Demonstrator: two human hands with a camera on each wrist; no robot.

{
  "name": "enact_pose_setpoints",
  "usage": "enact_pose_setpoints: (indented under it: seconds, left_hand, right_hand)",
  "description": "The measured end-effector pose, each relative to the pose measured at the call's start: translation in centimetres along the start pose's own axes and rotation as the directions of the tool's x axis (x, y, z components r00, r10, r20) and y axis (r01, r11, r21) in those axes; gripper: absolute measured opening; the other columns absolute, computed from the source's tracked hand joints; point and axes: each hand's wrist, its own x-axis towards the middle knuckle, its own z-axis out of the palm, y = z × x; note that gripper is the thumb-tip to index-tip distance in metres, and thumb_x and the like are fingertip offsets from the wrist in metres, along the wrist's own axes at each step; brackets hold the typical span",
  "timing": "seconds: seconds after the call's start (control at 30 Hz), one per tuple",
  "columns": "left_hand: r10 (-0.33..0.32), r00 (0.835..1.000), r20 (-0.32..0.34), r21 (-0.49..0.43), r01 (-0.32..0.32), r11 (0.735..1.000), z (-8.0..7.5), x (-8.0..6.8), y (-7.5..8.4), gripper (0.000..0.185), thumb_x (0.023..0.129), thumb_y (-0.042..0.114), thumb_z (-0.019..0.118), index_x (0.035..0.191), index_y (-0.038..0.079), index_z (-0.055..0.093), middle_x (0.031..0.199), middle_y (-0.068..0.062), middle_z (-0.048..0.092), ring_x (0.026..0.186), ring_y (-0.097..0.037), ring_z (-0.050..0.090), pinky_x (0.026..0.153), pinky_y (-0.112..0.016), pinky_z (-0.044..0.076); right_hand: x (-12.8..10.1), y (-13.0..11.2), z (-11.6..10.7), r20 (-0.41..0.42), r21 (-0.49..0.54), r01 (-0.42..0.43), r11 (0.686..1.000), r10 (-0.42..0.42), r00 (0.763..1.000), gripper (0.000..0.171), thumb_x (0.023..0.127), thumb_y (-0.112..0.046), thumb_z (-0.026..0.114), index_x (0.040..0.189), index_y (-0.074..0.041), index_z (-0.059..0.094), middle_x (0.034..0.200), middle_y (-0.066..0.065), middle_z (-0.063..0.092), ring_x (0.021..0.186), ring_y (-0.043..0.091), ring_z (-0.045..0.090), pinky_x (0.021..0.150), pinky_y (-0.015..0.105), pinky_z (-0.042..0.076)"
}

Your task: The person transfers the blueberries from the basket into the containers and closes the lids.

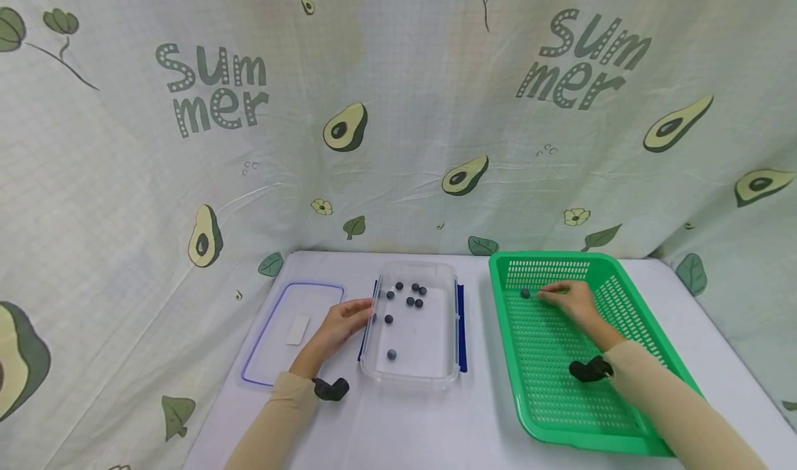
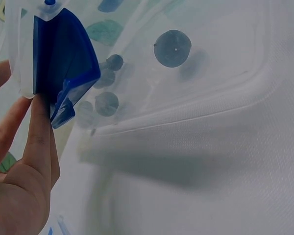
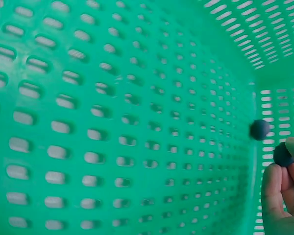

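Observation:
My left hand (image 1: 339,328) rests at the left side of a clear plastic container (image 1: 429,369), its fingers extended. In the left wrist view, fingertips (image 2: 39,105) touch the container's wall beside a folded-down blue side clip (image 2: 63,63). Several blueberries (image 1: 391,354) lie scattered inside the container. Over the far left part of a green basket (image 1: 523,394), my right hand (image 1: 575,300) pinches a blueberry (image 3: 284,155) between thumb and fingers. Another blueberry (image 1: 526,293) lies on the basket floor just left of those fingertips.
A clear lid (image 1: 264,359) with a blue seal lies left of the container, with a small white rectangle (image 1: 298,330) on it. The white table (image 1: 398,428) ends at a patterned curtain (image 1: 398,75) behind. The basket's raised rim surrounds my right hand.

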Motion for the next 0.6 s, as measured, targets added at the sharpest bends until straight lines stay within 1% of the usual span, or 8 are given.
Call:
enact_pose_setpoints:
  seconds: [0.1,0.2,0.27,0.37,0.43,0.47,0.53,0.6]
  left_hand:
    - [-0.001,1.000,0.006,-0.011,0.002,1.000,0.0,0.0,-0.1,0.050,0.092,0.022,0.075,0.134,-0.001,0.060,0.135,-0.017,0.059,0.120,-0.022,0.060,0.102,-0.031,0.049]
    - [-0.002,1.000,0.007,-0.013,0.002,1.000,0.0,0.0,-0.1,0.051,0.091,0.023,0.075,0.134,-0.001,0.060,0.135,-0.017,0.059,0.120,-0.022,0.060,0.102,-0.031,0.049]
    - [-0.003,1.000,0.004,-0.013,0.003,1.000,0.0,0.0,0.0,0.049,0.091,0.022,0.075,0.133,0.000,0.061,0.134,-0.016,0.060,0.120,-0.023,0.060,0.102,-0.031,0.049]
    - [-0.002,1.000,0.000,-0.010,0.002,1.000,0.0,-0.1,0.1,0.047,0.091,0.022,0.075,0.132,0.002,0.062,0.133,-0.013,0.061,0.120,-0.023,0.060,0.102,-0.030,0.049]
    - [-0.003,1.000,-0.001,-0.014,0.002,1.000,0.0,-0.1,0.1,0.047,0.091,0.021,0.075,0.132,0.002,0.062,0.132,-0.013,0.061,0.120,-0.022,0.060,0.102,-0.030,0.050]
    - [0.000,1.000,-0.001,-0.015,0.000,1.000,0.0,0.0,0.1,0.047,0.092,0.021,0.075,0.132,0.001,0.062,0.133,-0.014,0.061,0.120,-0.023,0.060,0.102,-0.030,0.050]
    - [-0.001,1.000,-0.003,-0.013,0.001,1.000,0.1,0.0,0.1,0.047,0.092,0.021,0.074,0.132,0.001,0.062,0.133,-0.014,0.061,0.119,-0.022,0.060,0.101,-0.030,0.050]
    - [-0.002,1.000,-0.004,-0.014,0.002,1.000,0.1,0.0,0.1,0.046,0.092,0.021,0.074,0.132,0.001,0.062,0.133,-0.015,0.061,0.119,-0.022,0.060,0.101,-0.030,0.050]
  right_hand:
    - [-0.1,-0.3,-0.6,0.044,0.030,-0.010,0.999,0.008,0.999,0.031,0.091,-0.019,0.075,0.105,0.008,0.072,0.100,0.019,0.073,0.086,0.023,0.068,0.079,0.041,0.057]
    - [-0.2,-0.8,-1.2,0.087,0.059,-0.024,0.998,0.019,0.996,0.034,0.092,-0.021,0.075,0.108,0.008,0.071,0.102,0.019,0.072,0.085,0.025,0.070,0.088,0.052,0.055]
    - [-0.4,-1.4,-1.5,0.105,0.059,-0.017,0.998,0.011,0.994,0.035,0.092,-0.022,0.075,0.110,0.007,0.070,0.104,0.018,0.072,0.088,0.026,0.070,0.090,0.055,0.053]
    - [-0.7,-2.3,-1.9,0.121,0.063,0.008,0.998,-0.016,0.993,0.036,0.092,-0.023,0.075,0.110,0.008,0.070,0.104,0.018,0.072,0.089,0.022,0.068,0.090,0.055,0.053]
    - [-0.8,-2.9,-2.2,0.127,0.071,0.029,0.997,-0.038,0.991,0.037,0.091,-0.024,0.075,0.110,0.008,0.070,0.103,0.017,0.072,0.087,0.016,0.067,0.090,0.055,0.054]
    - [-0.9,-3.1,-2.3,0.132,0.079,0.036,0.996,-0.046,0.990,0.038,0.091,-0.024,0.075,0.110,0.008,0.070,0.102,0.017,0.072,0.087,0.017,0.068,0.089,0.055,0.054]
    - [-1.0,-3.5,-2.5,0.144,0.100,0.041,0.994,-0.055,0.988,0.039,0.091,-0.025,0.075,0.111,0.008,0.069,0.102,0.016,0.073,0.088,0.023,0.069,0.091,0.057,0.053]
    - [-1.0,-4.0,-2.7,0.148,0.114,0.039,0.993,-0.056,0.987,0.040,0.091,-0.026,0.076,0.112,0.007,0.069,0.101,0.014,0.073,0.090,0.026,0.070,0.092,0.056,0.053]
